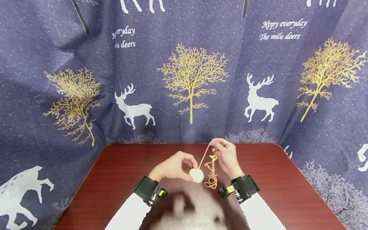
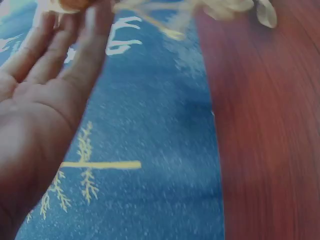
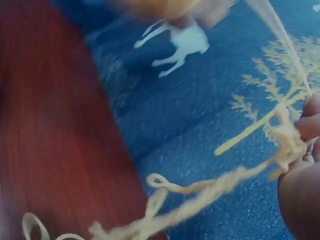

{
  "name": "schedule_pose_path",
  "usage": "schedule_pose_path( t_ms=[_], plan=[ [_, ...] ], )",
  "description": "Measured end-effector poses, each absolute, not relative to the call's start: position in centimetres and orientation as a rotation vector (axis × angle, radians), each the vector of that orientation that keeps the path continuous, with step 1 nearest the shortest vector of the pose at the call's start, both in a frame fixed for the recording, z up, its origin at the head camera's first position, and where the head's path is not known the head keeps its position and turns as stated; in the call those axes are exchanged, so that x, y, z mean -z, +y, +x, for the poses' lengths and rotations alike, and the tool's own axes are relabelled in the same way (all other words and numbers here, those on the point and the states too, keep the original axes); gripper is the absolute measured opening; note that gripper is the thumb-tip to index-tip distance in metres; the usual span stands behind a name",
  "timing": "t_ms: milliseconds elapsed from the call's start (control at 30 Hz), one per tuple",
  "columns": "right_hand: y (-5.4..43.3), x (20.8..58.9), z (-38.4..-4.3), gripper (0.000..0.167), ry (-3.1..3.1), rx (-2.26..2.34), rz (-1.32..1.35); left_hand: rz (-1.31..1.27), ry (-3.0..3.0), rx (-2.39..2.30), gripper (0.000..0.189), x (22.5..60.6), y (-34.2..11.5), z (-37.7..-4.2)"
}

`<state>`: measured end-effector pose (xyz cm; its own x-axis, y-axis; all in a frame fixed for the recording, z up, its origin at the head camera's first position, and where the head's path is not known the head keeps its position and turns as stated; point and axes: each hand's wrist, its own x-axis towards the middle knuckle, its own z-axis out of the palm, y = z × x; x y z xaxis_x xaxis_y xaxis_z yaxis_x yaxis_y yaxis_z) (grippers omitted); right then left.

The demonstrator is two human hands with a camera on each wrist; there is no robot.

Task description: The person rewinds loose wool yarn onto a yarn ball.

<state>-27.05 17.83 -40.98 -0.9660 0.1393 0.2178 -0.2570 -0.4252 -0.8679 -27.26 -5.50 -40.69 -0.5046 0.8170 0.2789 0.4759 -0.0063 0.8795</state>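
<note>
Between the thumb and fingers of my left hand [image 1: 175,166] is a small pale-yellow ball of yarn [image 1: 196,175], held above the table. The ball looks overexposed in the head view; only a blurred part of the yarn ball [image 3: 160,7] shows in the right wrist view. My right hand [image 1: 227,156], higher and to the right, pinches a strand of yarn [image 1: 204,156] that runs straight up from the ball. A tangled, looping length of the same yarn [image 3: 200,200] hangs from the right hand's fingers. In the left wrist view, the left hand's [image 2: 60,85] fingertips reach the ball at the top edge.
Below the hands lies a reddish-brown wooden table [image 1: 120,169] with rounded far corners. Behind it hangs a dark blue curtain [image 1: 201,95] printed with deer, golden trees and white lettering. Each wrist wears a black strap with a small camera [image 1: 244,188].
</note>
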Motion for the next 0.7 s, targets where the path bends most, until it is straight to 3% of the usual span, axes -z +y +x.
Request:
schedule_pose_path(
  t_ms=[100, 200, 467, 567, 700],
  plan=[
    [17.5, 41.8, -27.0, 0.005, -1.818, -2.224, 0.132, 1.355, 1.844, -1.746, 0.032, 39.9, -5.2, -27.0],
    [17.1, 42.6, -26.8, 0.009, -2.083, -1.985, 0.171, 1.292, 1.798, -2.031, 0.033, 39.1, -4.8, -26.8],
    [15.7, 42.5, -25.3, 0.009, -2.366, -1.654, 0.698, 0.665, 1.971, -2.670, 0.030, 38.9, -3.0, -27.3],
    [15.1, 41.1, -24.2, 0.009, -2.381, -1.614, 0.792, 0.565, 2.224, -2.648, 0.031, 39.8, -2.8, -27.7],
    [15.6, 40.8, -24.4, 0.011, -2.330, -1.652, 0.800, 0.657, 2.711, -2.308, 0.033, 41.4, -3.2, -27.8]
  ],
)
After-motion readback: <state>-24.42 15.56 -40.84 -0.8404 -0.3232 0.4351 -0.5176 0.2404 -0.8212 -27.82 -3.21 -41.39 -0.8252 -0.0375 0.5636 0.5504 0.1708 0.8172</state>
